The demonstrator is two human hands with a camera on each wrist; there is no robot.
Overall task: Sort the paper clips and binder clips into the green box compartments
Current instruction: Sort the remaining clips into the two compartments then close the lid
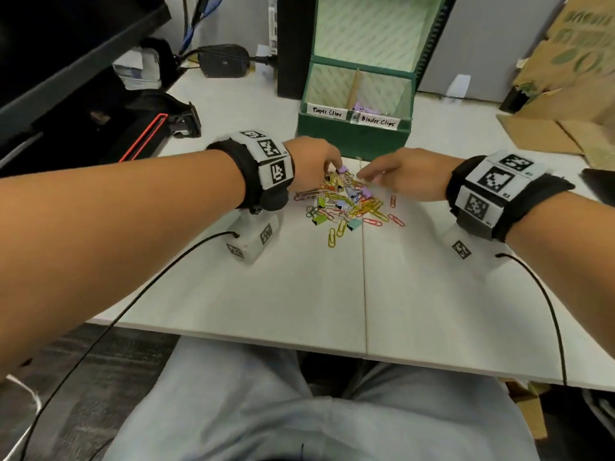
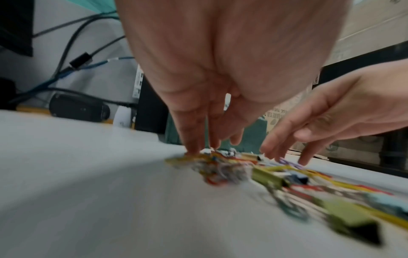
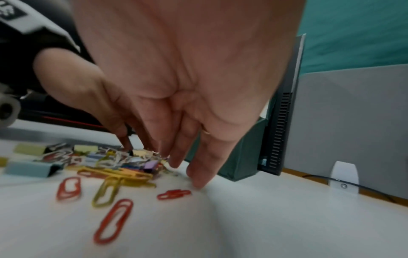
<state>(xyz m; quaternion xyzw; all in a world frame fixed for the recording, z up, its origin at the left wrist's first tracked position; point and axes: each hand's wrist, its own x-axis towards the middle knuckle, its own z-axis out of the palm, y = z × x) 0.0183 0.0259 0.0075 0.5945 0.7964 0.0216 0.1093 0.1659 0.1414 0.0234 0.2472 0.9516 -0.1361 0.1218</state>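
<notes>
A heap of coloured paper clips and small binder clips [image 1: 346, 202] lies on the white table in front of the green box [image 1: 352, 136]. The box's left compartment is labelled Paper Clips and its right one Binder Clips; purple binder clips [image 1: 362, 106] lie in the right one. My left hand [image 1: 334, 164] reaches down with straight fingers [image 2: 194, 144] touching the heap's far left edge, beside a purple binder clip [image 1: 342, 168]. From the right, my right hand [image 1: 364, 176] comes in with spread fingers [image 3: 198, 176] whose tips meet the table and the heap's edge. Neither hand holds a clip.
Loose red and yellow paper clips [image 3: 112, 220] lie scattered toward me. A black computer tower [image 1: 289, 44] stands behind the box on its left. Cardboard [image 1: 565, 94] lies at the right, and a black bag with red trim [image 1: 146, 138] and a power adapter [image 1: 223, 61] at the left.
</notes>
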